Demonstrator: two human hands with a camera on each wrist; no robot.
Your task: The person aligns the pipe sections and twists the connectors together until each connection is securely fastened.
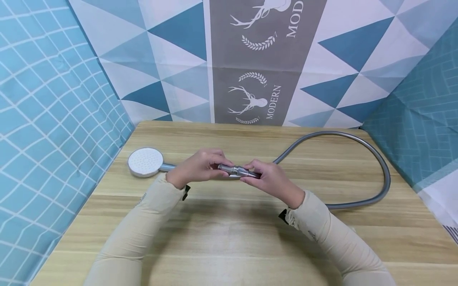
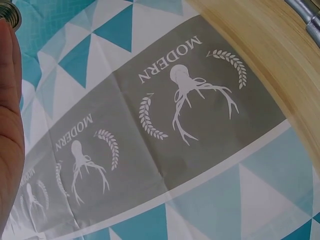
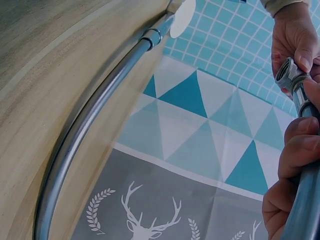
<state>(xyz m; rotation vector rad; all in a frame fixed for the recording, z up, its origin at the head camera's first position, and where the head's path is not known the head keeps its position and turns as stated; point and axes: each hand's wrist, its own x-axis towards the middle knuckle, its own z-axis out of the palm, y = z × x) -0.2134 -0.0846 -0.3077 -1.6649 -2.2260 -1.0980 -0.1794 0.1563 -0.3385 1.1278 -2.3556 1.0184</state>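
Note:
My left hand pinches a chrome fitting between thumb and fingers. Its round, threaded opening shows in the right wrist view. My right hand grips the metal end of a grey shower hose, which meets the fitting end to end above the table. Beyond my left hand lies a shower head with a white, dotted face, its handle partly hidden by that hand. In the right wrist view, the hose's other end joins the handle. Only the edge of my left hand appears in its wrist view.
The hose loops across the right side of the wooden table. A patterned cloth with deer prints stands along the back edge. Blue tiled sheets flank the table, the left one with white grid lines.

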